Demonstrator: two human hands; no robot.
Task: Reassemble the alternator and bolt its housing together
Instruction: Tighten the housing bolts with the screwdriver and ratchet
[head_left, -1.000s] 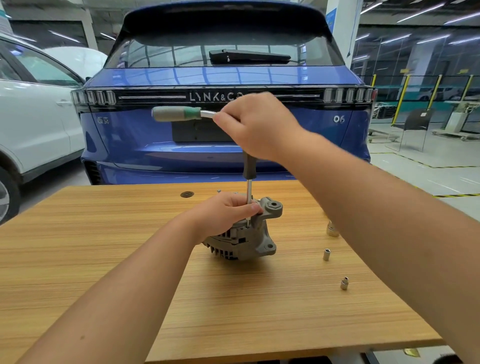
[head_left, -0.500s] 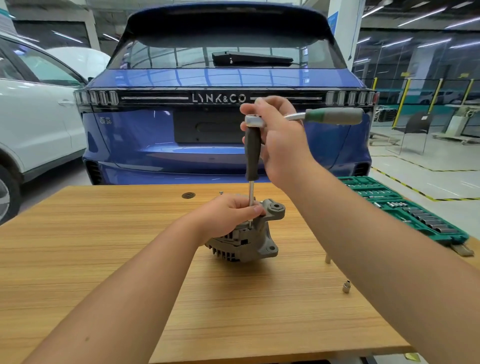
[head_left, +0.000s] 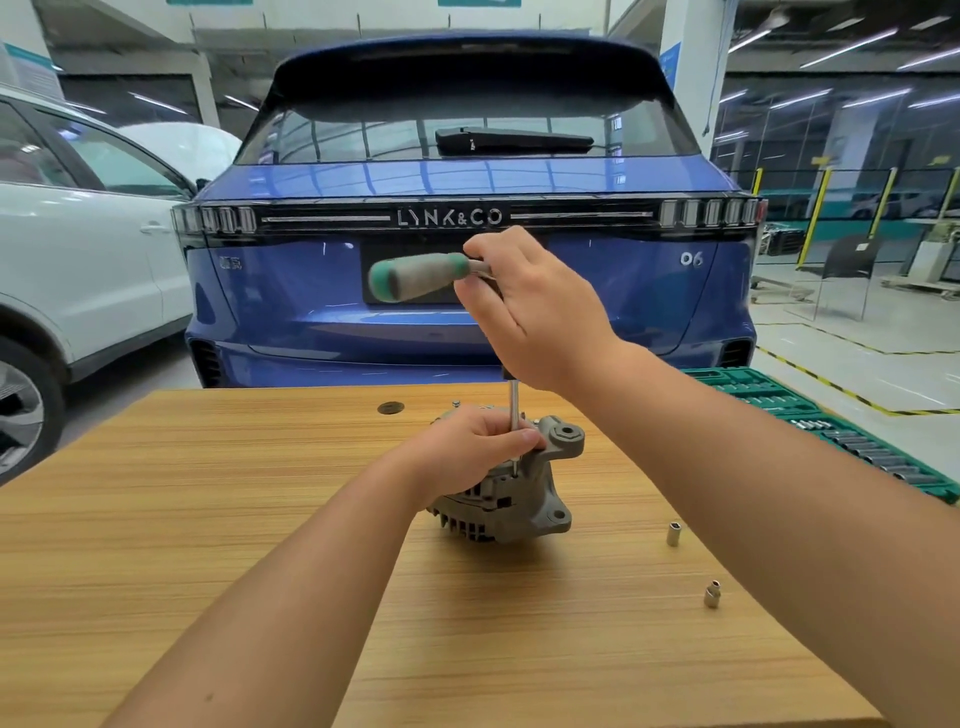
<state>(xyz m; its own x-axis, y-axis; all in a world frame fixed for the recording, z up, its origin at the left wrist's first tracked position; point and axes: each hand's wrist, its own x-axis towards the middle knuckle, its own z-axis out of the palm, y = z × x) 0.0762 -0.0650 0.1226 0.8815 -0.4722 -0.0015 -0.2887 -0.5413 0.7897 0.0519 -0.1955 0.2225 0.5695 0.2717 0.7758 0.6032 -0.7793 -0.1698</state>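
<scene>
Alternator (head_left: 511, 499), heavy rigid metal, gripped on top by left hand (head_left: 470, 449); right hand (head_left: 535, 312) clutches ratchet (head_left: 415, 275) above it.

Your right hand (head_left: 540, 317) hides the ratchet head and the top of the thin steel extension bar (head_left: 514, 415). Your left hand (head_left: 467, 452) covers the top of the grey cast-metal alternator (head_left: 519, 504); the bolt at the bar's tip is too small to make out. Green socket tray (head_left: 852, 441) is cut off at the right edge, and the green-and-grey ratchet handle (head_left: 415, 275) is blurred.

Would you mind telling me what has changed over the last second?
The ratchet handle swung from left to right and back to the left, turned by the right hand. The left hand still grips the alternator, which stayed put on the table.
</scene>
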